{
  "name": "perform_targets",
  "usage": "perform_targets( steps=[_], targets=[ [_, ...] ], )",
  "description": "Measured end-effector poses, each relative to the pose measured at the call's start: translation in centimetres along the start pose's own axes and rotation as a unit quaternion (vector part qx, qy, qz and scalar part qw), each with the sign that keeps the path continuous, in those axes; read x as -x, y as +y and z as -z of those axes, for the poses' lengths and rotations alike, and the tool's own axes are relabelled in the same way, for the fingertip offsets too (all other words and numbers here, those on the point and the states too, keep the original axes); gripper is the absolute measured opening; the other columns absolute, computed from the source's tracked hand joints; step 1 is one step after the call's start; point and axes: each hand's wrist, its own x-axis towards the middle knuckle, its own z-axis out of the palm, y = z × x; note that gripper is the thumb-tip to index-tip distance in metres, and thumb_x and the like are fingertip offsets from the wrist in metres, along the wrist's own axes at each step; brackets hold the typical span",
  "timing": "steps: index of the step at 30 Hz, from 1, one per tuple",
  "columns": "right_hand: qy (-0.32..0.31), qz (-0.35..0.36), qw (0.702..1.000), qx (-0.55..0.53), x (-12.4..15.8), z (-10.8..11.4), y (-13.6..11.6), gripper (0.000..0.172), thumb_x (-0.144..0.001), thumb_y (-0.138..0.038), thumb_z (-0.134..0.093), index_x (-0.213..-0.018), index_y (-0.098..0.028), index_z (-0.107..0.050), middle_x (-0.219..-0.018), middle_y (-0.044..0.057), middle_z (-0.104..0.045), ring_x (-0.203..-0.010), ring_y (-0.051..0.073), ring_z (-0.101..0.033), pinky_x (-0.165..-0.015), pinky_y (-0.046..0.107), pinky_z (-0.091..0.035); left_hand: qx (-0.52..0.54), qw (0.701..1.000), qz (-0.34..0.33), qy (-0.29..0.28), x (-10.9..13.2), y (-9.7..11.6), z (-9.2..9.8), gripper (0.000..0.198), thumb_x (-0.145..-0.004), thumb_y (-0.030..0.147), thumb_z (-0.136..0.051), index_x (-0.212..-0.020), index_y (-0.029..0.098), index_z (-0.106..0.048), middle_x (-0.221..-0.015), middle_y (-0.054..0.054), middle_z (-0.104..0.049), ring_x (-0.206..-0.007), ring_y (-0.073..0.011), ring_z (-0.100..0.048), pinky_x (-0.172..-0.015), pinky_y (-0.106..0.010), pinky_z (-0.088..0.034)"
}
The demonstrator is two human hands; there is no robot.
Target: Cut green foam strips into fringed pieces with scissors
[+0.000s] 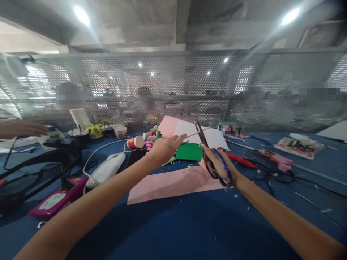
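Note:
A thin pale wooden stick (193, 134) is pinched in the fingers of my left hand (165, 148). My right hand (217, 162) grips scissors (227, 169) by their blue handles. The scissors' blades point up and away from me and are slightly apart; the stick crosses them, though whether it lies between them I cannot tell for sure. Under the hands lies a green piece of sheet (189, 152). Closer to me is a long pink paper strip (155, 186), and behind the hands are white paper (189, 128) and pink paper (168, 124).
To the left are a paper cup (136, 142), a white power strip (110, 168) with its cord, and a magenta device (58, 198). A co-worker's hand (24, 128) reaches in there. A red-handled tool (241, 160) and black cables lie right. A perforated metal screen (173, 83) stands behind.

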Motion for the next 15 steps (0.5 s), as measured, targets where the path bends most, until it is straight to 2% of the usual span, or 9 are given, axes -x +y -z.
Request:
perform_targets(
  steps=[2,6,11,15],
  targets=[
    [-0.008,-0.011,0.999,-0.038,0.1,-0.18,-0.13,0.051,-0.077,-0.065,-0.042,-0.054,-0.02,-0.047,-0.037,-0.004,-0.041,-0.028,0.009,-0.035,-0.03,0.023,-0.028,-0.017,1.0,-0.004,-0.017,0.08,0.05,0.38,0.043,-0.09,0.015,-0.035,-0.133,0.022,-0.036,-0.104,-0.009,-0.063,-0.081,-0.0164,-0.061,-0.061,-0.024,-0.04],
    [-0.019,-0.006,0.999,-0.048,-0.06,-0.05,-0.15,0.051,-0.078,-0.064,-0.043,-0.056,-0.018,-0.05,-0.04,-0.003,-0.044,-0.031,0.009,-0.038,-0.032,0.022,-0.031,-0.012,0.999,-0.015,-0.035,-0.07,-0.04,0.9,0.051,-0.085,0.006,-0.036,-0.134,0.022,-0.035,-0.105,-0.008,-0.063,-0.087,-0.0163,-0.06,-0.061,-0.024,-0.04],
    [-0.04,-0.009,0.999,-0.032,-0.06,0.3,0.16,0.054,-0.08,-0.065,-0.036,-0.059,-0.018,-0.053,-0.039,-0.003,-0.044,-0.029,0.01,-0.039,-0.032,0.023,-0.032,0.003,0.999,-0.025,-0.046,-0.36,0.04,1.07,0.049,-0.085,0.007,-0.036,-0.133,0.019,-0.036,-0.103,-0.008,-0.064,-0.089,-0.0162,-0.06,-0.065,-0.025,-0.041],
    [-0.044,0.015,0.999,0.016,-0.02,0.61,-0.09,0.057,-0.082,-0.064,-0.034,-0.057,-0.018,-0.054,-0.038,-0.002,-0.043,-0.031,0.01,-0.042,-0.035,0.024,-0.035,0.009,0.998,-0.035,-0.047,-0.54,0.0,1.13,0.048,-0.085,0.007,-0.037,-0.132,0.017,-0.037,-0.102,-0.009,-0.064,-0.089,-0.0158,-0.059,-0.068,-0.025,-0.042]
  ],
)
